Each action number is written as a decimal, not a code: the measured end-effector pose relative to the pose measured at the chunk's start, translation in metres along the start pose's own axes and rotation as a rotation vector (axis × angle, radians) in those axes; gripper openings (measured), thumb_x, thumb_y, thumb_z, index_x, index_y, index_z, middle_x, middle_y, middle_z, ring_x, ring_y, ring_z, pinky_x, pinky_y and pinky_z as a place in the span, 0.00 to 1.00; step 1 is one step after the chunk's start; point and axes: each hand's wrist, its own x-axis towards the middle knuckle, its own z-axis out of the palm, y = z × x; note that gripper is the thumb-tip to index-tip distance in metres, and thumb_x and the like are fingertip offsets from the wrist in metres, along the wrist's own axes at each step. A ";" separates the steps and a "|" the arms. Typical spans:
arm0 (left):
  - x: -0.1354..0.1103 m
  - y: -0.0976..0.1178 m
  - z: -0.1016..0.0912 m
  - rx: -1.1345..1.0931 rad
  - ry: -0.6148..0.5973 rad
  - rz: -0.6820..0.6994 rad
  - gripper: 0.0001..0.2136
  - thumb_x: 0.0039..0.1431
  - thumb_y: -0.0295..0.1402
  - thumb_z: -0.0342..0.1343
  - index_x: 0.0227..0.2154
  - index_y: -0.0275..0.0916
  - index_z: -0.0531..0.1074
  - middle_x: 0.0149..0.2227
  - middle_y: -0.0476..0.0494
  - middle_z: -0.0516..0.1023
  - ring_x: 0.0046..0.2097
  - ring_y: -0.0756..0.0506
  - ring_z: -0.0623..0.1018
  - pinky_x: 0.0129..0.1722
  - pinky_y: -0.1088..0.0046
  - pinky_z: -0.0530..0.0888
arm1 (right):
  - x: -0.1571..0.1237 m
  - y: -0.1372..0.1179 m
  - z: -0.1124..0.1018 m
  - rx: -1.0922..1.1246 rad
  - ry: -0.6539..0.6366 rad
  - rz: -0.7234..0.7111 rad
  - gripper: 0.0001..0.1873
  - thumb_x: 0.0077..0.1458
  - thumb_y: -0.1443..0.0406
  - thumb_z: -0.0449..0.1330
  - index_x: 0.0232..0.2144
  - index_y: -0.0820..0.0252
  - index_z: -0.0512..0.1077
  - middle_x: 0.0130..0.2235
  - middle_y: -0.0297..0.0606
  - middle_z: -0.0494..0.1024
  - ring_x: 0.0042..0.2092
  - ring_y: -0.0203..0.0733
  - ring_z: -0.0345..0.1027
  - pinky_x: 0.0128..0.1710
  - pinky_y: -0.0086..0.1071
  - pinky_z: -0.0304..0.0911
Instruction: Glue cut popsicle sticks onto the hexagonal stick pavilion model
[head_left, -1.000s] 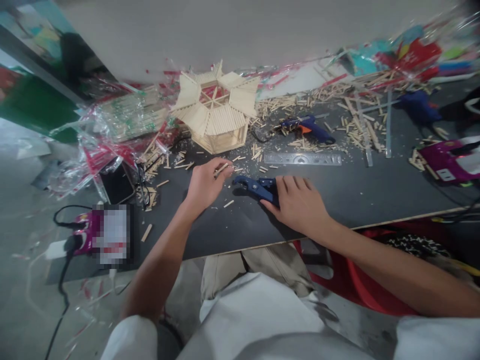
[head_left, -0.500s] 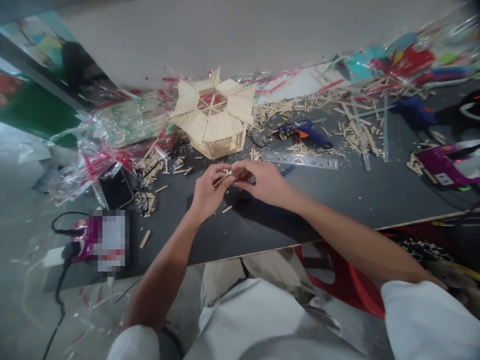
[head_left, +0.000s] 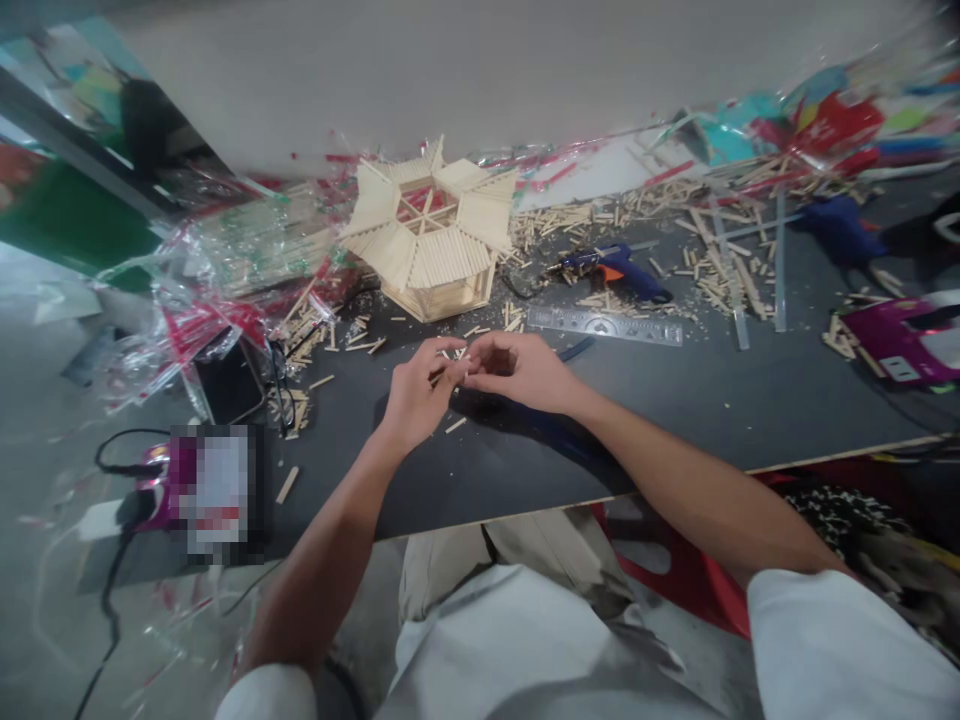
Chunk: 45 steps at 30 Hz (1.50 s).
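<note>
My left hand (head_left: 421, 392) is closed in a pinch above the dark tabletop, with a small wooden stick (head_left: 459, 354) showing pale between its fingers. My right hand (head_left: 529, 372) meets it from the right, thumb and fingertips pinched together at the left fingertips. What the right fingertips grip is too small and hidden to make out. Just beyond both hands stands a model (head_left: 450, 255) built of thin wooden sticks, with a flared, star-shaped roof and an opening at its centre. A loose stick (head_left: 455, 425) lies below the left hand.
Behind my right hand lie a clear ruler (head_left: 606, 326) and a blue glue gun (head_left: 626, 273). Another blue glue gun (head_left: 841, 232) is farther right, by clear glue sticks (head_left: 781, 270). A phone (head_left: 227, 376) and plastic wrapping (head_left: 176, 325) are at left. Stick offcuts litter the back.
The fingertips of both hands have shifted slightly against each other, and less of the stick shows. My right hand sits a little lower and farther left. The view has moved slightly.
</note>
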 end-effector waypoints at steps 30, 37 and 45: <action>-0.009 -0.005 0.003 0.445 0.132 0.519 0.11 0.72 0.34 0.58 0.51 0.37 0.79 0.43 0.41 0.88 0.42 0.47 0.87 0.40 0.75 0.80 | -0.006 -0.002 -0.005 0.113 0.133 0.088 0.18 0.48 0.56 0.75 0.36 0.57 0.76 0.33 0.36 0.81 0.34 0.38 0.76 0.37 0.36 0.75; -0.009 -0.003 0.004 0.465 0.150 0.527 0.12 0.72 0.33 0.56 0.51 0.35 0.78 0.40 0.42 0.87 0.38 0.48 0.86 0.33 0.78 0.76 | -0.008 -0.006 -0.003 0.070 0.152 0.047 0.18 0.48 0.57 0.75 0.35 0.57 0.74 0.33 0.34 0.79 0.34 0.37 0.73 0.38 0.35 0.73; -0.010 -0.004 0.006 0.490 0.085 0.496 0.13 0.72 0.35 0.54 0.52 0.37 0.79 0.40 0.41 0.87 0.37 0.48 0.85 0.35 0.77 0.77 | -0.010 -0.013 -0.007 0.090 0.025 0.074 0.19 0.53 0.58 0.71 0.40 0.55 0.67 0.34 0.32 0.74 0.34 0.36 0.69 0.35 0.34 0.69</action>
